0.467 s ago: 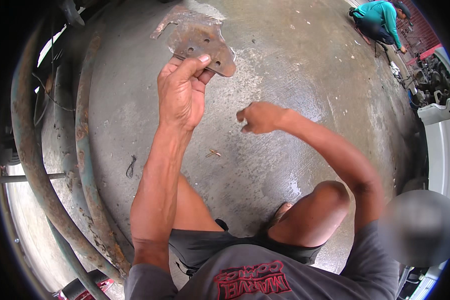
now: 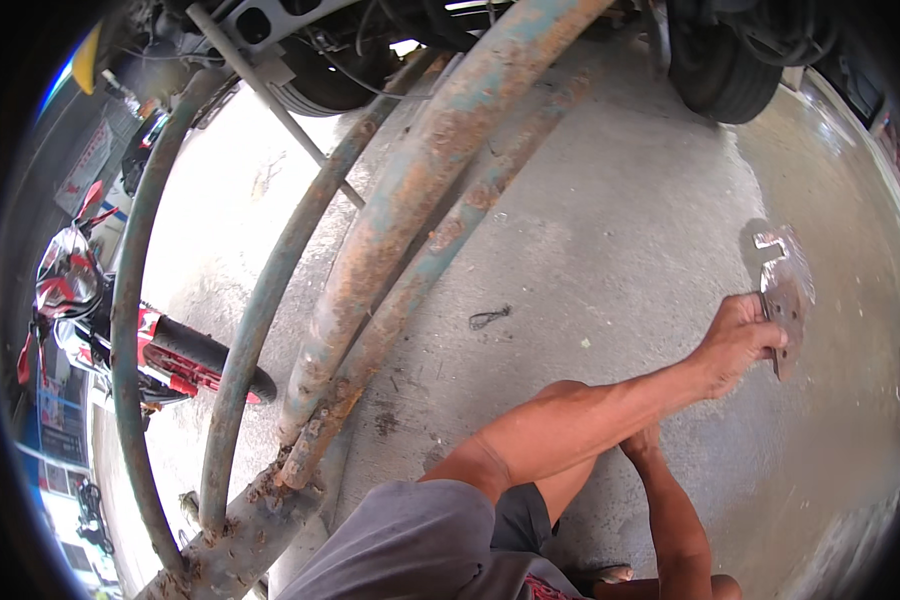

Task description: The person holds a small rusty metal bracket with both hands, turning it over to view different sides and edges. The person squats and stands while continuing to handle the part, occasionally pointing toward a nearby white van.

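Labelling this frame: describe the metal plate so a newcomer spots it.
Start at the big rusty pipes, then go right across the concrete floor to the outstretched left hand. It grips the metal plate: flat, brownish, with a hooked far end, unlike the round pipes.

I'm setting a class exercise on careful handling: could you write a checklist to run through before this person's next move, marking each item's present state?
1. Left grip closed on the metal plate: ok.
2. Right grip free: cannot tell; the left forearm partly hides it.
3. Plate's notched end uncovered by fingers: ok.
4. Plate apart from the rusty pipes: ok.
5. Floor without loose items: not ok; a dark wire loop lies there.
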